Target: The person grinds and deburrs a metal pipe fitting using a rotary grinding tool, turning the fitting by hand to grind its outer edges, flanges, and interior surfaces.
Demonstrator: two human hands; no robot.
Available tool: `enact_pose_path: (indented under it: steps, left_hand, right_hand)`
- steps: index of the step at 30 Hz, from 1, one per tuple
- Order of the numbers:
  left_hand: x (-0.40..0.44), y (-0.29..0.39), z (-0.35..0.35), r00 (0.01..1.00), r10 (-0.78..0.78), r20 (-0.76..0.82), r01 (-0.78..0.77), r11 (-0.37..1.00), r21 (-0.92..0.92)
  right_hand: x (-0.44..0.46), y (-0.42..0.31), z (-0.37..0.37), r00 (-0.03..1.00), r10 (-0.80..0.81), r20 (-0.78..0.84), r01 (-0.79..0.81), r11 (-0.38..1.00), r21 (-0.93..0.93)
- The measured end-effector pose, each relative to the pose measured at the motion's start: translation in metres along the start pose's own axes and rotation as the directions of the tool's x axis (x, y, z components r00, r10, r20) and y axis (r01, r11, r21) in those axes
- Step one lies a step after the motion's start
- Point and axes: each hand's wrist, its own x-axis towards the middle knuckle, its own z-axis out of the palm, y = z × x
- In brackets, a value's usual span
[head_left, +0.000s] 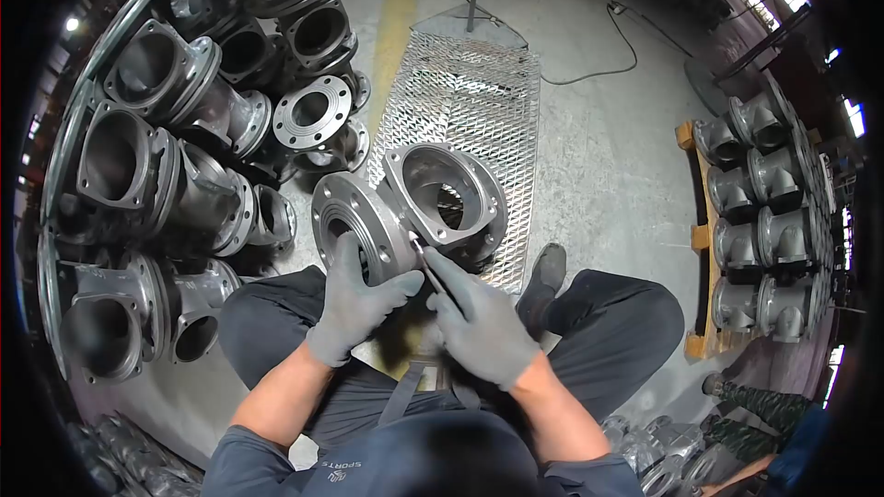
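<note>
A grey metal valve body point(402, 221) rests tilted on the metal mesh in front of me. Its round, bolt-holed flange faces left and a wide square-cornered opening faces up. My left hand point(361, 302), in a grey glove, grips the lower part of the round flange, with the thumb at its bore. In my gloved right hand point(481, 320) is a thin pen-like tool point(424, 256), its tip at the outer side of the flange. Exactly what kind of tool it is I cannot make out, since the fingers cover most of it.
Several similar valve bodies point(198, 175) are stacked at the left. A mesh ramp point(468, 83) lies ahead, and a black cable point(633, 55) runs over the floor. Castings sit on a wooden pallet point(702, 237) at the right. Another person's camouflage sleeve point(769, 401) shows at the lower right.
</note>
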Motion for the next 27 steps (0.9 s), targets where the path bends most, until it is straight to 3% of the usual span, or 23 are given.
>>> enact_pose_path:
  steps: [2,5,7,8,9,11,13,18,25,26,27]
  left_hand:
    - [-0.001,0.001,-0.001,0.999,-0.032,0.011,0.033,0.998,-0.048]
    - [-0.002,0.020,-0.004,0.994,-0.091,0.057,0.095,0.993,-0.072]
    - [-0.002,0.032,-0.007,0.987,-0.140,0.082,0.147,0.986,-0.077]
    - [-0.001,0.034,-0.007,0.976,-0.186,0.110,0.194,0.979,-0.070]
    - [0.000,0.030,-0.006,0.976,-0.189,0.108,0.197,0.977,-0.076]
    - [-0.003,0.017,-0.005,0.997,0.009,0.073,-0.011,1.000,0.023]
    - [-0.004,0.014,-0.007,0.990,-0.068,0.120,0.063,0.997,0.039]
    - [-0.002,0.012,-0.006,0.984,-0.006,0.181,-0.014,0.994,0.106]
    - [-0.005,0.002,-0.011,0.962,0.003,0.274,-0.076,0.964,0.254]
    - [-0.002,0.001,-0.008,0.952,0.192,0.239,-0.254,0.930,0.267]
    - [-0.002,-0.001,-0.008,0.951,0.187,0.245,-0.252,0.929,0.270]
  right_hand:
    - [-0.006,-0.010,-0.027,0.990,0.112,0.080,-0.121,0.985,0.121]
    - [0.002,-0.033,-0.078,0.906,0.409,0.113,-0.421,0.900,0.111]
    - [0.016,-0.005,-0.100,0.963,0.266,0.043,-0.258,0.956,-0.139]
    - [0.026,0.007,-0.106,0.981,0.194,0.012,-0.189,0.966,-0.178]
    - [0.036,0.013,-0.115,0.965,0.256,0.051,-0.243,0.951,-0.190]
    - [0.057,0.028,-0.121,0.985,0.129,0.116,-0.089,0.948,-0.305]
    - [0.079,0.029,-0.122,0.975,0.131,0.181,-0.054,0.925,-0.377]
    - [0.134,0.038,-0.117,0.944,0.070,0.322,0.143,0.793,-0.592]
    - [0.184,0.041,-0.099,0.854,0.210,0.475,0.222,0.680,-0.699]
    - [0.185,0.039,-0.096,0.855,0.234,0.462,0.228,0.631,-0.742]
    - [0.185,0.035,-0.093,0.855,0.236,0.462,0.223,0.637,-0.738]
